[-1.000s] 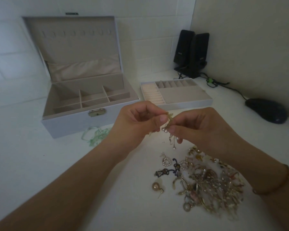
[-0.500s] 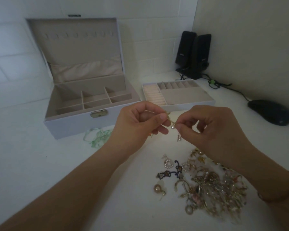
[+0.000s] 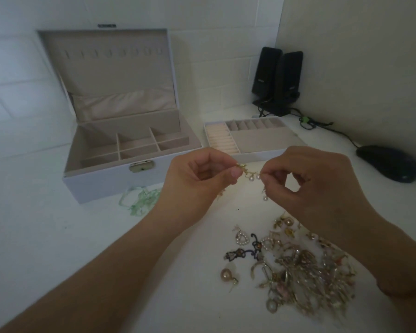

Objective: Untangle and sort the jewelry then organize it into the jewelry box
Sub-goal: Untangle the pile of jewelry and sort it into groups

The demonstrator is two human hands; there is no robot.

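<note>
Item: gold pearl chain (image 3: 250, 173), held mid-air betw. both hands, above worktop (image 3: 46, 236). L hand (image 3: 197, 181) pinches left end; R hand (image 3: 308, 186) pinches right end, pearl drop hanging below. Jewelry pile (image 3: 305, 272) near right. Box (image 3: 120, 150) open, far left; tray (image 3: 255, 140) to its right.

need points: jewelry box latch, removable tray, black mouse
jewelry box latch (image 3: 141, 166), head view, middle of the metal clasp on the front wall
removable tray (image 3: 264, 138), head view, its flat padded section
black mouse (image 3: 388, 162), head view, top of its shell
</note>
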